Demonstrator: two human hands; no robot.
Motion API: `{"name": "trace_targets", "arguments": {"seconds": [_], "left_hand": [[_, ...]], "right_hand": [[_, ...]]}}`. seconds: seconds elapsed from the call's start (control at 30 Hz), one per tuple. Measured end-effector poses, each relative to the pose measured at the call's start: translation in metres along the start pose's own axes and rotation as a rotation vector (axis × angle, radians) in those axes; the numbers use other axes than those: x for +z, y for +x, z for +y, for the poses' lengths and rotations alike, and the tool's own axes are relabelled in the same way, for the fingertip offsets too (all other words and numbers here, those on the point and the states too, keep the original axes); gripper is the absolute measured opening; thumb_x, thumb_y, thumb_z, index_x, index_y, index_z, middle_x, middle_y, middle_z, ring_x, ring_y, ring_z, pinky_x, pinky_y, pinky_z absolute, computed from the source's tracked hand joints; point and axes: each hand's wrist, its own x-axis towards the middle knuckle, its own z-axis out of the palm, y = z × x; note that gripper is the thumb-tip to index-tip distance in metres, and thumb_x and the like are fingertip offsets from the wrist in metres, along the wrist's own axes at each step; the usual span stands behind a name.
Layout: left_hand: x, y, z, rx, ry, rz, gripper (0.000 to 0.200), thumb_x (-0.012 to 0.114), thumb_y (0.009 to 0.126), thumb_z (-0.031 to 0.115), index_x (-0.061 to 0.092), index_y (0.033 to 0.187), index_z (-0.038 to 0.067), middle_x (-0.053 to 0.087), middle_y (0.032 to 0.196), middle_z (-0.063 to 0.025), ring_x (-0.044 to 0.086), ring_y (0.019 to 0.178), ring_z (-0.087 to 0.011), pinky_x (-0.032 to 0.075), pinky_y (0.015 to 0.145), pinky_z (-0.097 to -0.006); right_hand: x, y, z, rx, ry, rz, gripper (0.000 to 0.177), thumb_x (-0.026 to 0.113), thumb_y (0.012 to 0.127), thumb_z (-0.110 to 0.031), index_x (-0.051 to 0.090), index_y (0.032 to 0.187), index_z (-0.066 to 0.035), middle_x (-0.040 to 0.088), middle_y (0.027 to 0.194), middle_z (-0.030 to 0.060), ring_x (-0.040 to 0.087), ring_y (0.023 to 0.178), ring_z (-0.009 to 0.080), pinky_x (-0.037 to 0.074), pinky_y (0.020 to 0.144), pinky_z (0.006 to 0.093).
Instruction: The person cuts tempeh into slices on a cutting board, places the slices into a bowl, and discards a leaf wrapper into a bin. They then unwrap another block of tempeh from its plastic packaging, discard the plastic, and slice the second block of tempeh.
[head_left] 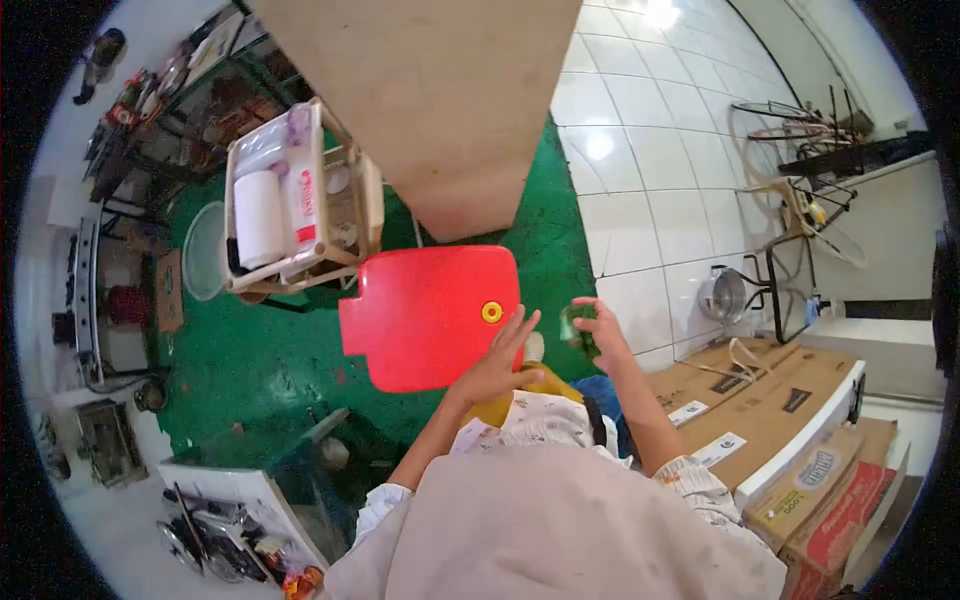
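Note:
A red plastic table top lies in front of me, with a small yellow ring on it near the right edge. My left hand is over the table's lower right edge, just below the ring, fingers stretched out and apart and nothing visible in them. To the right of the table, my right hand curls its thumb and fingers around a small see-through greenish item. Its exact kind is hard to make out against the green floor.
Left of the red table stands a beige rack with a white paper roll. A tall brown board rises behind the table. Flat cardboard lies at right, near a metal pot. A glass-sided cabinet stands lower left.

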Motion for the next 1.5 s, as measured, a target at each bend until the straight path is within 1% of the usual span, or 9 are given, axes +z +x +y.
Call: {"name": "trace_targets", "arguments": {"seconds": [0.13, 0.2, 0.43, 0.8, 1.03, 1.2, 1.3, 1.43, 1.5], "left_hand": [[-0.004, -0.040, -0.044, -0.069, -0.141, 0.149, 0.085, 0.065, 0.078, 0.044, 0.021, 0.144, 0.015, 0.004, 0.151, -0.0151, 0.008, 0.139, -0.0293, 0.013, 0.110, -0.0463], [-0.006, -0.057, -0.053, -0.194, -0.292, 0.263, 0.072, 0.065, 0.080, 0.037, 0.030, 0.141, 0.017, 0.014, 0.149, -0.0173, 0.014, 0.138, -0.0281, 0.024, 0.107, -0.0455], [-0.010, -0.071, -0.072, -0.222, -0.441, 0.406, 0.063, 0.062, 0.083, 0.034, 0.036, 0.138, 0.016, 0.018, 0.148, -0.0135, 0.018, 0.137, -0.0261, 0.027, 0.105, -0.0460], [-0.050, -0.106, -0.069, -0.155, -0.081, 1.229, 0.037, 0.051, 0.092, 0.023, 0.049, 0.123, 0.003, 0.044, 0.133, -0.0130, 0.030, 0.131, -0.0253, 0.023, 0.107, -0.0393], [-0.097, -0.163, -0.040, -0.153, -0.129, 1.436, 0.035, 0.048, 0.094, 0.025, 0.051, 0.122, 0.005, 0.042, 0.135, -0.0109, 0.024, 0.134, -0.0248, 0.019, 0.108, -0.0379], [-0.099, -0.183, -0.024, -0.137, -0.208, 1.514, 0.034, 0.048, 0.094, 0.025, 0.051, 0.121, 0.004, 0.043, 0.134, -0.0099, 0.024, 0.134, -0.0230, 0.021, 0.107, -0.0359], [-0.095, -0.189, -0.024, -0.089, -0.211, 1.517, 0.034, 0.048, 0.094, 0.025, 0.052, 0.120, 0.003, 0.044, 0.133, -0.0095, 0.027, 0.133, -0.0226, 0.023, 0.106, -0.0352], [-0.092, -0.196, -0.024, -0.114, -0.195, 1.522, 0.034, 0.048, 0.094, 0.025, 0.052, 0.120, 0.003, 0.045, 0.132, -0.0095, 0.030, 0.131, -0.0229, 0.024, 0.105, -0.0356], [-0.091, -0.201, -0.027, -0.130, -0.164, 1.542, 0.034, 0.048, 0.094, 0.025, 0.052, 0.119, 0.003, 0.045, 0.132, -0.0102, 0.031, 0.130, -0.0229, 0.025, 0.105, -0.0358]], "right_hand": [[-0.007, 0.028, 0.019, -0.136, 0.130, 0.162, 0.028, 0.049, 0.082, 0.004, 0.050, 0.107, -0.010, 0.055, 0.086, 0.0072, 0.052, 0.063, 0.0150, 0.042, 0.045, 0.0265], [0.003, 0.028, 0.017, -0.137, 0.139, 0.164, 0.028, 0.048, 0.082, 0.004, 0.050, 0.107, -0.010, 0.055, 0.084, 0.0074, 0.052, 0.061, 0.0156, 0.040, 0.043, 0.0263], [0.022, 0.038, 0.051, -0.151, 0.215, 0.209, 0.027, 0.050, 0.081, 0.002, 0.048, 0.106, -0.008, 0.055, 0.080, 0.0081, 0.053, 0.057, 0.0181, 0.039, 0.040, 0.0271], [0.004, 0.071, 0.050, -0.152, 0.127, 0.364, 0.028, 0.051, 0.080, 0.000, 0.047, 0.106, -0.011, 0.056, 0.085, 0.0087, 0.056, 0.062, 0.0189, 0.045, 0.043, 0.0306], [-0.007, 0.104, 0.085, -0.182, -0.019, 0.395, 0.029, 0.055, 0.078, -0.002, 0.047, 0.104, -0.011, 0.057, 0.086, 0.0086, 0.057, 0.066, 0.0193, 0.048, 0.048, 0.0329], [0.016, 0.132, 0.119, -0.151, -0.206, 0.506, 0.033, 0.062, 0.072, -0.001, 0.049, 0.102, -0.003, 0.058, 0.084, 0.0103, 0.059, 0.069, 0.0201, 0.051, 0.058, 0.0344], [0.029, 0.157, 0.151, -0.199, -0.407, 0.324, 0.054, 0.073, 0.073, -0.028, 0.049, 0.112, 0.001, 0.059, 0.100, 0.0142, 0.057, 0.086, 0.0223, 0.046, 0.076, 0.0353], [0.061, 0.123, 0.118, -0.023, -0.376, 0.188, 0.058, 0.068, 0.078, -0.039, 0.050, 0.116, 0.001, 0.060, 0.105, 0.0154, 0.056, 0.087, 0.0222, 0.044, 0.080, 0.0345], [0.027, 0.143, 0.139, -0.017, -0.331, 0.280, 0.069, 0.058, 0.084, -0.044, 0.037, 0.134, -0.002, 0.038, 0.137, 0.0175, 0.040, 0.123, 0.0262, 0.035, 0.097, 0.0378]]}}
